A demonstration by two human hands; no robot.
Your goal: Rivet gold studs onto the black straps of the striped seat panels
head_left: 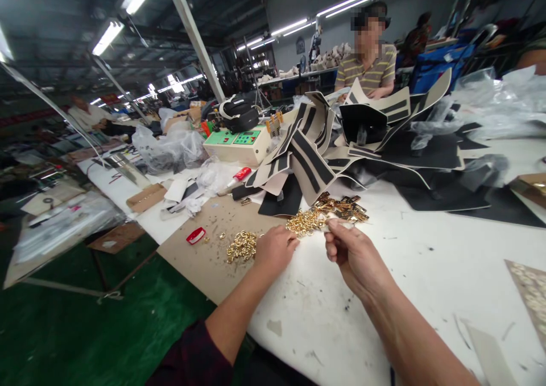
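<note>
My left hand (275,248) rests at the table with its fingers curled and closed, between two heaps of small gold metal rings. One heap of gold rings (242,246) lies left of it on a brown board; the other gold ring pile (303,223) is just beyond its fingertips. My right hand (350,249) is closed in a pinch right of that pile. Whatever sits between its thumb and finger is too small to name. Behind the pile lie flat gold and dark metal pieces (343,207). What my left fingers hold, if anything, is hidden.
Beige panels with black strips (313,164) are heaped beyond the hardware. A green-topped machine (239,144) stands behind to the left. A red-rimmed piece (196,236) lies on the brown board (187,261). A person (369,62) sits across the white table (315,318).
</note>
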